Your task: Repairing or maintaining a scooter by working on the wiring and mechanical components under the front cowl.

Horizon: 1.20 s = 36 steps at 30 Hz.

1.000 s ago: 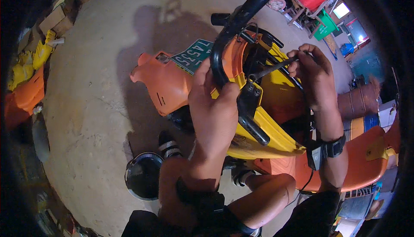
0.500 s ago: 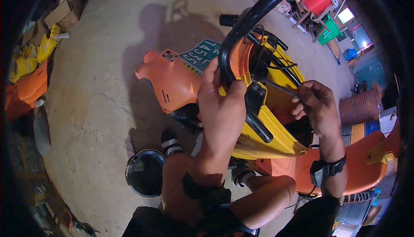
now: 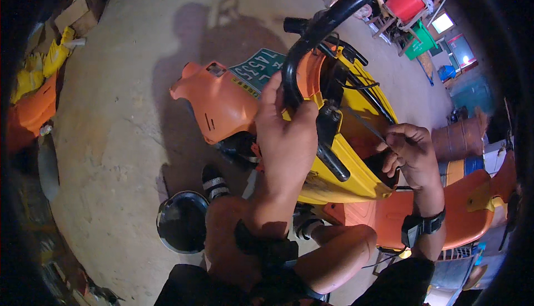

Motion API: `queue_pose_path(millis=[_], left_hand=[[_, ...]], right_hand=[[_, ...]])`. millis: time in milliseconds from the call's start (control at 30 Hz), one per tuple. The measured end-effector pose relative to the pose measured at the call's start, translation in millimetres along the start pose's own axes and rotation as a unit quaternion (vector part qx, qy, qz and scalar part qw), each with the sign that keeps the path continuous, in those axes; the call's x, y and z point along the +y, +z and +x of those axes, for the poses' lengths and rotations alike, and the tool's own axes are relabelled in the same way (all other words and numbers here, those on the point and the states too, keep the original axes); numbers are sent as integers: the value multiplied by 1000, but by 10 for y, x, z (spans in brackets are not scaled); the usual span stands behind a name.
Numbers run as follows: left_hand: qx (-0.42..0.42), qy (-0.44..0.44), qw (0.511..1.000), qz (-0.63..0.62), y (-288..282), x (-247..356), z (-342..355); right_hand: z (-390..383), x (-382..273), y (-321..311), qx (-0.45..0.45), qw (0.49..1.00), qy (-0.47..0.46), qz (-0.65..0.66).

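My left hand (image 3: pixel 286 139) is closed around the curved black tube (image 3: pixel 292 64) of an orange and yellow scooter-like vehicle, its fingers on the far side and its thumb near the bracket. Between the thumb and fingers of my right hand (image 3: pixel 409 153) is the end of a thin dark rod (image 3: pixel 364 121). The rod's other end reaches a black bracket (image 3: pixel 328 125) at the edge of the yellow body panel (image 3: pixel 350 175); whether it is a tool or a cable I cannot tell. Left of the tube are the orange front cover (image 3: pixel 222 108) and a green plate (image 3: pixel 257 69).
A round black pan (image 3: pixel 182 222) stands on the floor by my foot. The vehicle's orange seat part (image 3: pixel 456 214) lies to the right. Yellow and orange panels (image 3: pixel 33 111) are at the left edge. A red bucket (image 3: pixel 405 3) and green bin (image 3: pixel 421 42) stand at the back right.
My right hand has moved slightly down and away from the bracket, and the rod slopes more steeply. My left hand keeps its grip on the tube. The whole view has shifted a little.
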<state>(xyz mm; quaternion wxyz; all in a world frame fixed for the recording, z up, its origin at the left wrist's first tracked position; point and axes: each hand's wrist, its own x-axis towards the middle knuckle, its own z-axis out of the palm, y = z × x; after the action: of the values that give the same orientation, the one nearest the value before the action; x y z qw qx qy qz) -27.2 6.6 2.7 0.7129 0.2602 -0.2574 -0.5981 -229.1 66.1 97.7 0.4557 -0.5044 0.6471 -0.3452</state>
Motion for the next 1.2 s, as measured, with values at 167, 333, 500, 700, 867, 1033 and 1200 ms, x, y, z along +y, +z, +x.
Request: queue_pose_path(millis=[167,333,500,700,867,1033,1200], left_hand=[[9,-14,1000,13,27,36,-19],[19,-20,1000,4,9,22,-13],[13,-11,999,30,10,27,-12],[24,0,1000,20,43,18,-14],[17,-16,1000,19,15,15,0],[14,-13,1000,11,43,70,-16],[12,-6,1000,20,9,47,-4]], right_hand=[[-40,1,53,26,1000,-14,-3],[-71,-50,95,10,995,-28,-92],[7,-64,73,12,991,-12,-130],[316,47,-100,-6,988,6,-154],[633,28,-139,10,986,-16,-164],[786,-174,-232,-42,969,-55,-238],[1010,-289,-75,-33,965,-121,-229]])
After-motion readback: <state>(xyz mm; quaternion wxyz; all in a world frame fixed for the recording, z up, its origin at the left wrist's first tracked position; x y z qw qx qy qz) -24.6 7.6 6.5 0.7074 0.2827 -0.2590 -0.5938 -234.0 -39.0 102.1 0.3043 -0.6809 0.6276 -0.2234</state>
